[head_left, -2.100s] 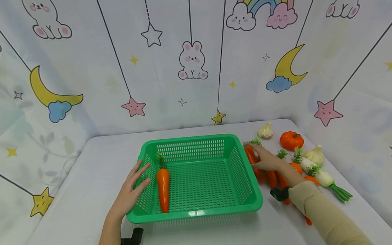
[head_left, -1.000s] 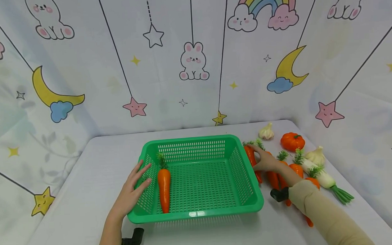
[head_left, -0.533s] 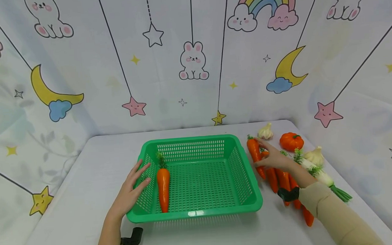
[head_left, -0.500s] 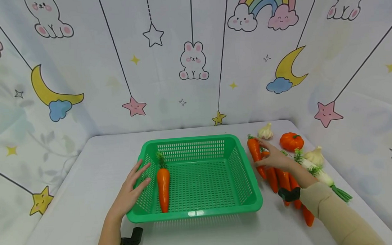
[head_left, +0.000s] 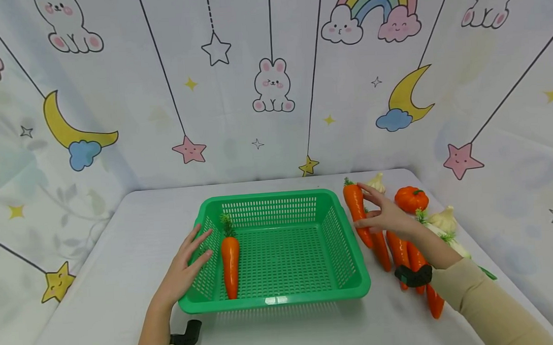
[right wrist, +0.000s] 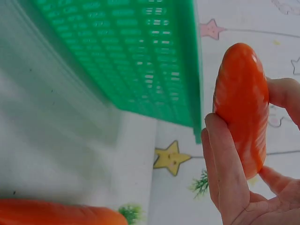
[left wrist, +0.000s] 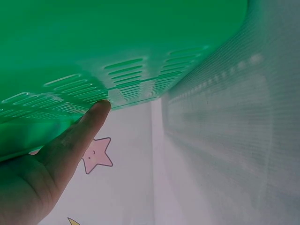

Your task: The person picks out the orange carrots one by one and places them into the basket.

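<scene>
My right hand (head_left: 388, 217) pinches an orange carrot (head_left: 354, 203) with green leaves, up off the table beside the right wall of a green plastic basket (head_left: 272, 301). In the right wrist view the thumb and fingers lie on either side of this carrot (right wrist: 241, 103), close to the basket's outer wall (right wrist: 154, 61). My left hand (head_left: 177, 275) rests at the basket's left rim, fingers extended and spread. One finger (left wrist: 77, 145) touches the slotted outer wall in the left wrist view. Another carrot (head_left: 231, 265) lies inside the basket along its left side.
Several carrots (head_left: 398, 249) lie right of the basket, partly under my right arm. Beyond them are an orange pumpkin-like vegetable (head_left: 411, 199), a garlic bulb (head_left: 444, 220), a partly hidden second bulb (head_left: 377, 183) and a white radish (head_left: 457, 245). A patterned cloth hangs behind the table.
My right hand has taken a carrot from the pile, drawn it slightly right, then lifted it up toward the basket's right rim. The left hand and the basket stay put.
</scene>
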`<action>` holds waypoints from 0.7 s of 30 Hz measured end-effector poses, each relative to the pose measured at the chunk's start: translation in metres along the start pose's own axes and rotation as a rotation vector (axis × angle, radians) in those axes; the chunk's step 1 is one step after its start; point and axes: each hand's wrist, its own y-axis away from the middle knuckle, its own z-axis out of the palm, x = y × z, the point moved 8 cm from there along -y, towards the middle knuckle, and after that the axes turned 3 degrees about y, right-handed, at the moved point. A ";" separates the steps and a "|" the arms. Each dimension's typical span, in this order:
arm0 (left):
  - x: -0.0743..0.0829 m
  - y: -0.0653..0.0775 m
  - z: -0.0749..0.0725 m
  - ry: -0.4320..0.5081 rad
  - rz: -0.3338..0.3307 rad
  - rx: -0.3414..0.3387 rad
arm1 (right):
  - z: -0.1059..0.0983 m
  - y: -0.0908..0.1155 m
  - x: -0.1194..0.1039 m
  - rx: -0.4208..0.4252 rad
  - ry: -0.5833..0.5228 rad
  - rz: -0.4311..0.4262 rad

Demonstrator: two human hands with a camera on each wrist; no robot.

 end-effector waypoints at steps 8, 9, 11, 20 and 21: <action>0.001 0.001 0.000 0.004 0.008 0.000 | 0.015 -0.001 -0.024 0.004 -0.001 0.002; 0.001 0.001 0.000 0.003 0.007 0.000 | 0.018 -0.001 -0.026 0.001 -0.009 0.001; 0.001 0.000 0.000 0.003 0.007 0.000 | 0.023 -0.003 -0.031 -0.012 -0.026 -0.002; -0.002 -0.001 0.000 0.009 0.001 -0.001 | 0.050 -0.011 -0.056 -0.075 -0.086 -0.001; -0.002 -0.001 0.000 0.009 0.000 -0.002 | 0.054 -0.012 -0.058 -0.081 -0.094 -0.001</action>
